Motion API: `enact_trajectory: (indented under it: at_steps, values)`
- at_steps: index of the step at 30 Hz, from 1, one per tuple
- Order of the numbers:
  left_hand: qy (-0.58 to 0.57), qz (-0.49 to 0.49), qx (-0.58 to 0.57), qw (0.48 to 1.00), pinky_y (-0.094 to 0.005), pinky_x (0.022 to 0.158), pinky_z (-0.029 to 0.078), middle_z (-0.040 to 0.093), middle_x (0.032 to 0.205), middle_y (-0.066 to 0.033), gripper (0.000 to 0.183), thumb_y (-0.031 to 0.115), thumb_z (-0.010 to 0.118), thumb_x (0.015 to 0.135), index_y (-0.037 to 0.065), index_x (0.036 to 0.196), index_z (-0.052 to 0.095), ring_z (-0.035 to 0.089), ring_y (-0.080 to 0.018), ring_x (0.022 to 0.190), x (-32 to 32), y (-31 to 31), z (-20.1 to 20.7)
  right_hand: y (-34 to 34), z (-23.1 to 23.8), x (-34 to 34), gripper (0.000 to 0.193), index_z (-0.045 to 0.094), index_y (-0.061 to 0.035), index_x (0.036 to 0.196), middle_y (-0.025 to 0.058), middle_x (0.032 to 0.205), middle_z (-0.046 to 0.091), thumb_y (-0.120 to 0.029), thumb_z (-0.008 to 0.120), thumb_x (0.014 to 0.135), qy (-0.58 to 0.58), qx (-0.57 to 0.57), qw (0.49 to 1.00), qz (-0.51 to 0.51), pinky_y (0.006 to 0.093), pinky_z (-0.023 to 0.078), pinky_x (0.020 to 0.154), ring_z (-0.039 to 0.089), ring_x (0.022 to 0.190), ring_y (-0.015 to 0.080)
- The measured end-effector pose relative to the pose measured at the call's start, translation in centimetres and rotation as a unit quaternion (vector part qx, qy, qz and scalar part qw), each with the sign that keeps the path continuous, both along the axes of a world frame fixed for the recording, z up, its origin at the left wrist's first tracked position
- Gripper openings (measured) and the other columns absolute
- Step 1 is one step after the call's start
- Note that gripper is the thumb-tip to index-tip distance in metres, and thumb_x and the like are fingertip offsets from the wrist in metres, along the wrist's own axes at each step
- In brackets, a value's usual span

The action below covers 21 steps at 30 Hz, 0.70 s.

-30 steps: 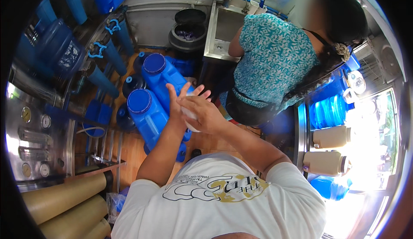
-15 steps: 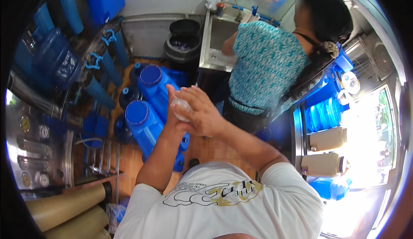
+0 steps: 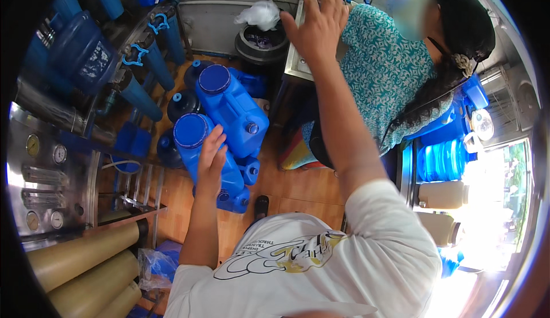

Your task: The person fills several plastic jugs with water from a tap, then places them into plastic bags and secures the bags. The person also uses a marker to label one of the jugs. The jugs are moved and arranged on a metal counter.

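Reaching forward and up, the right hand (image 3: 317, 23) is spread open with its fingers apart, hovering over the edge of a steel sink counter (image 3: 295, 66); it holds nothing, and whether it touches the steel cannot be told. The left hand (image 3: 211, 157) is lower, open and loosely curved, palm toward the nearer of two blue water jugs (image 3: 209, 157) that lie on their sides on the wooden floor (image 3: 286, 186). Its fingers rest at or just above the jug's body below the round blue cap (image 3: 191, 130); no grip shows. The two hands are well apart.

The second blue jug (image 3: 235, 109) lies just beyond the first, touching it, its own cap turned the same way. Dark blue round bottles (image 3: 182, 105) stand crowded behind the jugs, and blue filter housings (image 3: 143, 86) hang from pipes to the left. A steel panel with gauges (image 3: 43, 157) and tan cylinders (image 3: 80, 255) fill the lower left. A black bin (image 3: 260, 46) with a white plastic bag (image 3: 260, 14) on it sits against the wall beside the counter.

Another person in a teal patterned top (image 3: 389, 77) stands right at the counter, close beside the raised right forearm. Stacked blue caps (image 3: 441, 160) and pale containers (image 3: 441, 195) sit on shelves at the right.
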<state>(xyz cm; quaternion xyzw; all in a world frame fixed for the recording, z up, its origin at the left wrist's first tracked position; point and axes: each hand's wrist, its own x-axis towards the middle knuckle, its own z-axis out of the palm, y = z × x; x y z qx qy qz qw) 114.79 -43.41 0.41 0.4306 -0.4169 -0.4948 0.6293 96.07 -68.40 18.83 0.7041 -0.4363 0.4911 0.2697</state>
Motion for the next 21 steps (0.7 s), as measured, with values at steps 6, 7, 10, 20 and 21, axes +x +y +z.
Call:
enact_trajectory:
  at_steps: [6, 7, 10, 20, 21]
  values:
    - [-0.015, -0.035, 0.145, 0.989, -0.0376, 0.107, 0.038, 0.050, 0.142, -0.0120, 0.055, 0.033, 0.061, 0.098, 0.004, 0.142, 0.045, 0.050, -0.0250, 0.128, 0.7, 3.7, -4.4, 15.8, -19.2, -6.2, 0.061, 0.059, -0.0103, 0.129, 0.0202, 0.142, 0.046, -0.026, 0.078, 0.074, 0.181, 0.329, 0.887, 0.267, 0.0640, 0.025, 0.113, 0.039, 0.137, 0.0398]
    - [-0.023, -0.044, 0.157, 0.986, -0.0363, 0.107, 0.039, 0.051, 0.141, -0.0119, 0.054, 0.029, 0.062, 0.097, 0.002, 0.141, 0.046, 0.050, -0.0255, 0.128, -0.1, 3.7, -4.8, 18.4, -21.9, -8.4, 0.055, 0.062, -0.0101, 0.125, 0.0197, 0.140, 0.047, -0.029, 0.076, 0.075, 0.238, 0.434, 0.830, 0.257, 0.0625, 0.026, 0.113, 0.041, 0.135, 0.0366]
    - [-0.061, -0.102, 0.138, 0.983, -0.0341, 0.106, 0.040, 0.052, 0.139, -0.0116, 0.053, 0.026, 0.065, 0.096, 0.001, 0.139, 0.048, 0.052, -0.0243, 0.125, -3.9, 1.9, -5.5, 24.4, -27.1, -17.0, 0.049, 0.066, -0.0113, 0.121, 0.0130, 0.127, 0.062, -0.037, 0.074, 0.080, 0.225, 0.651, 0.701, 0.187, 0.0509, 0.040, 0.106, 0.057, 0.119, 0.0322]
    - [-0.109, -0.492, -0.027, 0.863, -0.0368, 0.108, 0.040, 0.053, 0.137, -0.0130, 0.069, 0.037, 0.076, 0.088, 0.000, 0.138, 0.048, 0.055, -0.0226, 0.121, -35.1, -4.6, -5.1, 38.9, -21.4, -44.9, 0.040, 0.066, -0.0093, 0.121, 0.0154, 0.116, 0.065, -0.033, 0.066, 0.088, -0.111, 0.623, 0.767, -0.105, 0.0466, 0.047, 0.097, 0.061, 0.109, 0.0365]
    - [-0.128, -0.517, -0.034, 0.846, -0.0366, 0.108, 0.041, 0.054, 0.136, -0.0125, 0.067, 0.035, 0.076, 0.087, 0.001, 0.138, 0.049, 0.055, -0.0224, 0.122, -39.1, -4.3, -4.7, 41.6, -21.3, -47.3, 0.041, 0.066, -0.0095, 0.121, 0.0158, 0.117, 0.065, -0.033, 0.065, 0.088, -0.133, 0.610, 0.769, -0.139, 0.0467, 0.047, 0.097, 0.061, 0.109, 0.0365]
